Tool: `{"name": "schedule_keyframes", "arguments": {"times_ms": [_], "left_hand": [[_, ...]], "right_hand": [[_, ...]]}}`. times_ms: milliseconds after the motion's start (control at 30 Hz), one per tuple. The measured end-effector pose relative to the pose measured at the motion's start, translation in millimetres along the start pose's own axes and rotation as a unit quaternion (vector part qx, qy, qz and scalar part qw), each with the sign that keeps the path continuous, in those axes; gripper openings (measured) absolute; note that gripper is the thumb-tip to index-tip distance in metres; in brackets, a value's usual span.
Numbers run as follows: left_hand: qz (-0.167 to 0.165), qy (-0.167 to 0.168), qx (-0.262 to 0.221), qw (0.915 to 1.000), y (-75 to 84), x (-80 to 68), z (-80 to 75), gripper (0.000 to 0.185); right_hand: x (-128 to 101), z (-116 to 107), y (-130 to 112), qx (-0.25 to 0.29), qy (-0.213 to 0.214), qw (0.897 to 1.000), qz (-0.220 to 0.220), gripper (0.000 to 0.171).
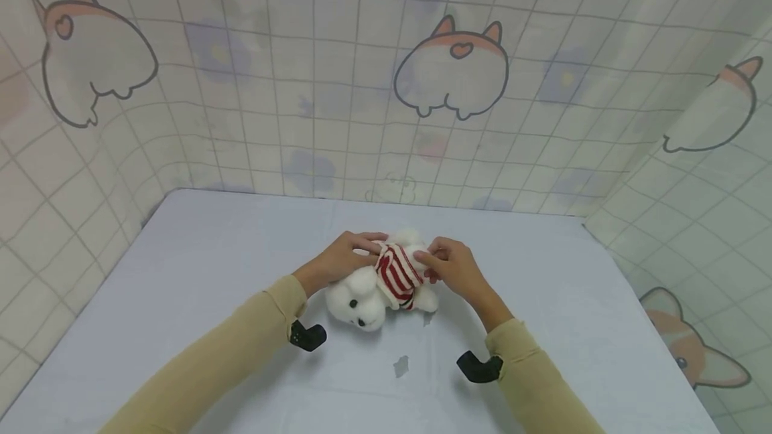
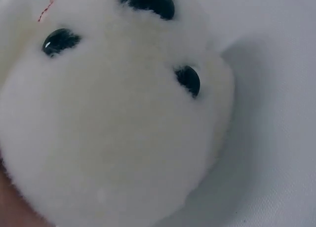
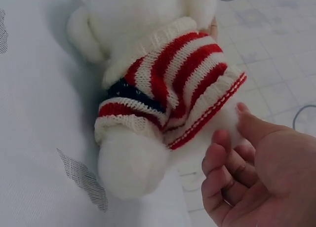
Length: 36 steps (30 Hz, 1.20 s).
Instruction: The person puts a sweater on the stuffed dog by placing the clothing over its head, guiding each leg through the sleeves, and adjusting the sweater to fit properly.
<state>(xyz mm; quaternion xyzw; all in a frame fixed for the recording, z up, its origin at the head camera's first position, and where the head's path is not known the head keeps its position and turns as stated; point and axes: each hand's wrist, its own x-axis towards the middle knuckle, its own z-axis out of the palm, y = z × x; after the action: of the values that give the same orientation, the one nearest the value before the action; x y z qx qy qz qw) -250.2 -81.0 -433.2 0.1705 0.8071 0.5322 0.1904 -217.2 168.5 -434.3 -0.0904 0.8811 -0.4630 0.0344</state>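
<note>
Tan sleeves (image 1: 223, 353) come in from 7 and 5 o'clock in the head view, each with a black device (image 1: 480, 367) beside its cuff. Between the two hands, at 6 o'clock from the middle of that view, a white plush toy (image 1: 356, 307) lies on the pale table (image 1: 241, 233), its head toward 8 o'clock and one paw (image 1: 425, 299) toward 4 o'clock. It wears a red-and-white striped knit sweater (image 1: 398, 276) with a dark blue band on one sleeve.

From 10 o'clock, the left hand (image 1: 344, 260) lays its fingers against the toy by the sweater's edge; I cannot tell whether it grips or merely rests there. At 3 o'clock, the right hand (image 1: 455, 270) pinches white plush just beyond the sweater's hem, thumb and index finger narrow around it, other fingers curled.

The left wrist view is filled by the toy's head, a dark nose (image 2: 148, 2) at 12 o'clock. A grey patch (image 1: 401, 366) shows on the table at 6 o'clock from the toy. Behind, toward 12 o'clock, hangs gridded cloth printed with a corgi (image 1: 451, 69).
</note>
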Motion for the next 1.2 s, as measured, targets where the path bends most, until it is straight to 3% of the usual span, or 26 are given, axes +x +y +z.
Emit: {"name": "schedule_keyframes", "arguments": {"times_ms": [200, 400, 533, 767, 833, 967, 1067, 1200], "left_hand": [[0.009, 0.017, -0.002, 0.9998, -2.5, -1.8, 4.6, 0.025], [0.054, 0.029, 0.014, 0.9980, -6.4, -0.6, 10.3, 0.021], [0.070, 0.019, 0.025, 0.9971, -2.7, -0.3, 14.8, 0.017], [0.047, 0.015, 0.062, 0.9969, 7.9, 0.9, 12.7, 0.024], [0.050, 0.013, 0.083, 0.9952, 11.4, 2.2, 10.8, 0.019], [0.062, 0.004, 0.119, 0.9909, 17.3, 4.7, 8.5, 0.009], [0.081, -0.002, 0.148, 0.9857, 18.7, 6.7, 8.5, 0.012], [0.104, 0.028, 0.142, 0.9840, 15.2, 7.2, 11.4, 0.018]], "right_hand": [[-0.9, 1.5, -5.2, 0.029, -0.036, 0.999, -0.008, 0.019], [0.7, 1.2, -6.5, 0.049, -0.091, 0.994, -0.033, 0.014], [4.1, 3.8, -9.1, 0.053, -0.074, 0.995, -0.048, 0.013], [11.8, 13.4, -21.8, 0.081, 0.000, 0.996, -0.041, 0.008], [11.2, 15.8, -26.7, 0.081, 0.011, 0.996, -0.031, 0.008], [6.7, 18.4, -32.3, 0.102, 0.016, 0.995, -0.005, 0.018], [5.3, 18.5, -31.7, 0.095, 0.002, 0.995, -0.017, 0.025], [6.7, 20.1, -28.0, 0.058, 0.005, 0.998, -0.017, 0.019]]}}
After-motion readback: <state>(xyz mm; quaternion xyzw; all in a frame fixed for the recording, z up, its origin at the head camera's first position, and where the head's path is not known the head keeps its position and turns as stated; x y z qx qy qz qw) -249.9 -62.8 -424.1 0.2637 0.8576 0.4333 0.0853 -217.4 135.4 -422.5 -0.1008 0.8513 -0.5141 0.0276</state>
